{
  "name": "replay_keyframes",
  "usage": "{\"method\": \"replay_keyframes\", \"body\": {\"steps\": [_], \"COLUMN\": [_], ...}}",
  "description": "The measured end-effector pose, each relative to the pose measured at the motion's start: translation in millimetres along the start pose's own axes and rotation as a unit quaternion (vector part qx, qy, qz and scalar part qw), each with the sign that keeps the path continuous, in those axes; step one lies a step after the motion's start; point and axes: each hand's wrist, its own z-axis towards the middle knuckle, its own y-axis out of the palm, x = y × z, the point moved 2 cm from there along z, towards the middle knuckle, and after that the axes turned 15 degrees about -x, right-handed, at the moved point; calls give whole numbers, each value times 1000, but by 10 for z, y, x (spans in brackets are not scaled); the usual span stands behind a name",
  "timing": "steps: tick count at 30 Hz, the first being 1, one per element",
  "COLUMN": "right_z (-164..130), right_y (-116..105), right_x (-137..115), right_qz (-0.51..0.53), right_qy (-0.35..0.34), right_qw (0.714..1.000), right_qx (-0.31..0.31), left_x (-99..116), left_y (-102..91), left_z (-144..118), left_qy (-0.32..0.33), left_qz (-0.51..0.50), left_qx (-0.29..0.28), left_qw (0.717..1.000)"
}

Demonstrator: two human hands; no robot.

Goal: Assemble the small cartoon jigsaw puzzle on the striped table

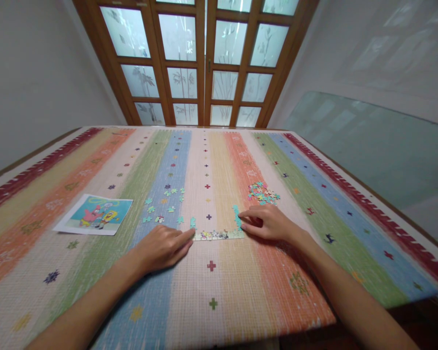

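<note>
A short joined strip of puzzle pieces (219, 235) lies on the striped tablecloth (219, 301), with a teal column of pieces (236, 217) rising from its right end. My left hand (164, 246) lies flat, its fingertips touching the strip's left end beside a lone teal piece (192, 223). At the strip's right corner my right hand (266, 222) rests with fingers curled, the fingertips on the teal pieces. Neither hand lifts anything.
Loose teal pieces (164, 204) are scattered left of centre. A small heap of mixed pieces (263, 192) sits behind my right hand. A cartoon reference picture (95, 214) lies at the left. Wooden glass-paned doors (204, 63) stand beyond the table's far edge.
</note>
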Motion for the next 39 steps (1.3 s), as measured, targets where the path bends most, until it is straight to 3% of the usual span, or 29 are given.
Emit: {"method": "replay_keyframes", "body": {"steps": [5,25,30,39], "right_z": [2,17,19,14], "right_y": [1,52,51,26], "right_x": [16,74,70,37], "right_qz": [10,-2,-5,5], "right_qy": [-2,-1,3,6], "right_qw": [1000,1000,1000,1000], "right_qx": [-4,6,7,-10], "left_x": [87,290,406,412], "left_y": [0,39,96,147], "left_z": [26,72,91,101], "left_qy": [10,3,14,-18], "left_qz": [8,80,75,81], "left_qx": [25,21,-20,-69], "left_qw": [1000,997,997,994]}}
